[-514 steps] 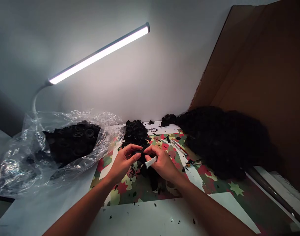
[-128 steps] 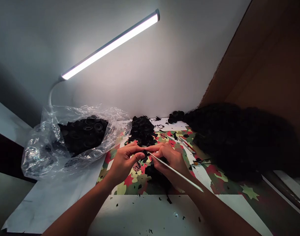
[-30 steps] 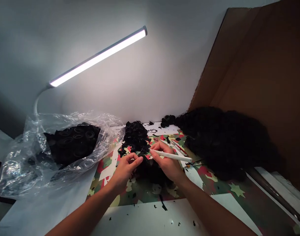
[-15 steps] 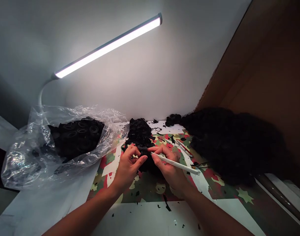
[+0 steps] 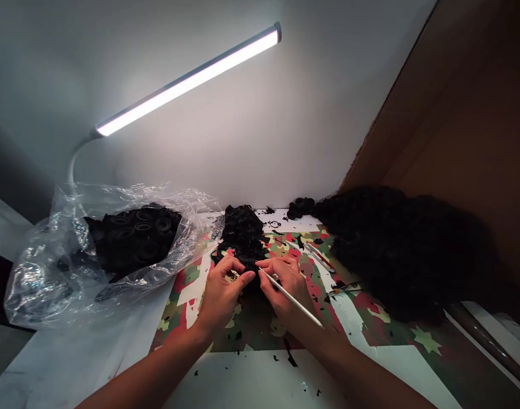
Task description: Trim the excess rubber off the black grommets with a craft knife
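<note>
My left hand (image 5: pixel 223 287) pinches one side of a small black ribbed part (image 5: pixel 250 266), probably rubber, its shape mostly hidden by the fingers. From the other side, my right hand (image 5: pixel 287 287) grips a thin white pen-like tool (image 5: pixel 296 302). Its front end reaches the black part; the tip is too small to make out. Just beyond my fingers lies a heap of black scraps (image 5: pixel 242 227). Below the hands is a camouflage-patterned sheet (image 5: pixel 260 339) sprinkled with black trimmings.
A clear plastic bag (image 5: pixel 38 284) on the left holds black ring-shaped parts (image 5: pixel 136 233). On the right rises a large dark pile (image 5: pixel 396 250) beside a cardboard panel (image 5: pixel 456 130). A red-handled tool (image 5: pixel 321 258) lies near it. A lit lamp (image 5: pixel 191 82) hangs above.
The white tool has swung so its rear end points lower and more toward me. My right hand has turned slightly with it; my left hand has hardly moved.
</note>
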A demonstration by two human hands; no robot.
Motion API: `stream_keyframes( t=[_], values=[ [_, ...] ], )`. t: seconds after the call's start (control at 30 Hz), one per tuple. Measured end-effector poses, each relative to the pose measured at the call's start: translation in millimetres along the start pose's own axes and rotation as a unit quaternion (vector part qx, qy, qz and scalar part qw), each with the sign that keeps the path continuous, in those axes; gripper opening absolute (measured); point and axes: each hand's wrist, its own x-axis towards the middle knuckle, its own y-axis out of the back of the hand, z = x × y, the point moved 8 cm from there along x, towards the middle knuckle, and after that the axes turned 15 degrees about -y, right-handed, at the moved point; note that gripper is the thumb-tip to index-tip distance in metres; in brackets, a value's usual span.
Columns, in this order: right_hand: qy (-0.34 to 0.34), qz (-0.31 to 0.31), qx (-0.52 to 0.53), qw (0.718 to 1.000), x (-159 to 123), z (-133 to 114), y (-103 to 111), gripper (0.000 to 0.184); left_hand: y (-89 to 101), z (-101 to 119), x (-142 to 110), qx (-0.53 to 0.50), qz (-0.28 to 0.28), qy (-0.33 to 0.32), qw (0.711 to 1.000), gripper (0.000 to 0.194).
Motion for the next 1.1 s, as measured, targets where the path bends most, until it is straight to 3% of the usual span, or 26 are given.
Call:
stream_keyframes(
  t=[0.1, 0.23, 0.33, 0.5, 0.63, 0.87, 1.1],
  values=[
    [-0.015, 0.000, -0.044, 0.999, 3, 8, -4, 0.016, 1.6, 5, -6, -0.007, 0.016, -0.010, 1.000, 0.021],
    [-0.062, -0.016, -0.153, 0.986, 15, 30, -5, 0.019, 7.4, 6, -7, -0.129, 0.073, 0.004, 0.989, 0.025],
    [-0.074, -0.009, -0.224, 0.972, 21, 40, -2, 0.020, 12.5, -2, 0, -0.233, 0.127, 0.046, 0.963, 0.030],
    [-0.048, 0.005, -0.232, 0.972, 27, 40, 4, 0.019, 5.4, -24, 5, -0.362, 0.161, 0.156, 0.905, 0.038],
    [-0.096, 0.000, -0.193, 0.976, 36, 50, 15, 0.018, -0.2, -39, -2, -0.396, 0.181, 0.219, 0.873, 0.040],
    [-0.078, -0.026, 0.087, 0.993, 29, 29, 19, 0.017, -3.1, -47, -9, -0.382, 0.182, 0.243, 0.873, 0.053],
    [-0.084, -0.077, 0.129, 0.985, 10, 15, 0, 0.014, -7.7, -50, -10, -0.397, 0.149, 0.242, 0.873, 0.050]
  ],
)
